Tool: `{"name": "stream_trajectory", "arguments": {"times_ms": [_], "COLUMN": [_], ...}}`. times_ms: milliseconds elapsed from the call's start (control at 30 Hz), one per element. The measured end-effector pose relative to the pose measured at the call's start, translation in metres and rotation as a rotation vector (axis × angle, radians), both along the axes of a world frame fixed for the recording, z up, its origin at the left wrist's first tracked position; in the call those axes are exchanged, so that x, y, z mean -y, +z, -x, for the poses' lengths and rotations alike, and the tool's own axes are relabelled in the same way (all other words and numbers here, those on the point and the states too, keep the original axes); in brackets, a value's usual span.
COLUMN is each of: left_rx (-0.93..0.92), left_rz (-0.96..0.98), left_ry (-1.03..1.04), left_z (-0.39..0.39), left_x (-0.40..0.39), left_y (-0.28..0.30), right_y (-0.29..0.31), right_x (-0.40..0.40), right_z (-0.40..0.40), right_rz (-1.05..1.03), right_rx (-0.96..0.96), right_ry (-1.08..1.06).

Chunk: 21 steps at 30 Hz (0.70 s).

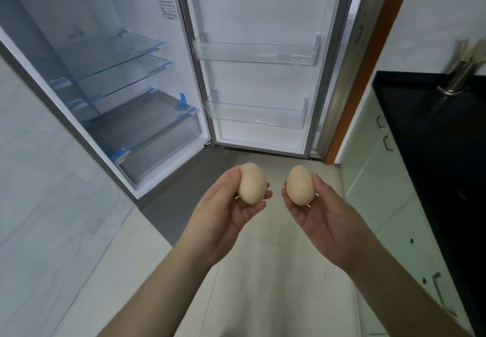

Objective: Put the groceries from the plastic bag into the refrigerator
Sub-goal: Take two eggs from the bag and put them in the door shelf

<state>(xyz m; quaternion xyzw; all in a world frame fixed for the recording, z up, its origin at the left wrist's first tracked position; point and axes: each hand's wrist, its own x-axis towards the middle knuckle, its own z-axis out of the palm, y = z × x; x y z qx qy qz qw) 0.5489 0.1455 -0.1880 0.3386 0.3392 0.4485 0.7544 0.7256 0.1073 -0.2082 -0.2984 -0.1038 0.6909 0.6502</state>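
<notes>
Head view looks down (near hands) toward open refrigerator [147, 78].

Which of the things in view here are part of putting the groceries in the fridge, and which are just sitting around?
Part of the job:
left hand holding an egg
right hand holding a second egg
open refrigerator
door bins

Just sitting around:
black countertop
metal utensil holder
green cabinets

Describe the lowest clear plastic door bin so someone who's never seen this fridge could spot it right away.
Start at the open white refrigerator door, straight ahead above the two hands holding eggs. Three clear plastic bins run down its inner face. The one meant is the lowest clear plastic door bin, empty, nearest the floor, below the middle bin.
</notes>
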Motion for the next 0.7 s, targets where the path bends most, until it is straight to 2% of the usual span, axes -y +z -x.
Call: {"name": "stream_trajectory", "arguments": {"times_ms": [467, 700], "left_rx": [-0.002, 0.0], "left_rz": [-0.065, -0.162], "left_ry": [0.019, -0.009], "left_z": [0.062, 0.058], "left_x": [-0.175, -0.242], "left_y": [0.012, 0.039], "right_y": [0.025, 0.045], "right_x": [-0.177, -0.237], "right_z": [0.068, 0.07], "right_rz": [-0.067, -0.087], "right_rx": [0.034, 0.069], "right_ry": [0.019, -0.046]}}
